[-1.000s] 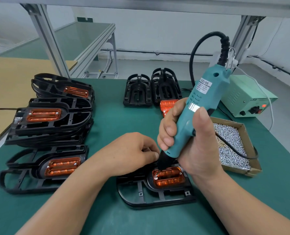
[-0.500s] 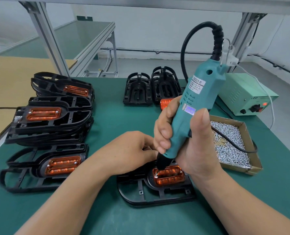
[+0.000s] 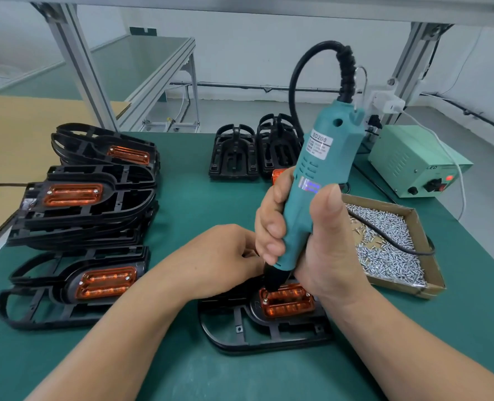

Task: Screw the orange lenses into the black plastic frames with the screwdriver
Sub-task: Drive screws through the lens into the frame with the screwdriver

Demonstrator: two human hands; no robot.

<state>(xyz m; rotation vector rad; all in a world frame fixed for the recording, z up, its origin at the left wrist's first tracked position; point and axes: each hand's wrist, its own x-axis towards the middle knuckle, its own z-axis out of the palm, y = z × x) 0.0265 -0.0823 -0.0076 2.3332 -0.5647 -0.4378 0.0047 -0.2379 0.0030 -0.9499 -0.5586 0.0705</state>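
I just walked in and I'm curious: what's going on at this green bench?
A person is fastening an orange lens into a black plastic frame lying on the green mat. The right hand grips a teal electric screwdriver, its black tip down at the lens's left end. The left hand curls beside the tip; what it holds is hidden. Finished frames are stacked on the left, and a cardboard tray of silver screws sits to the right.
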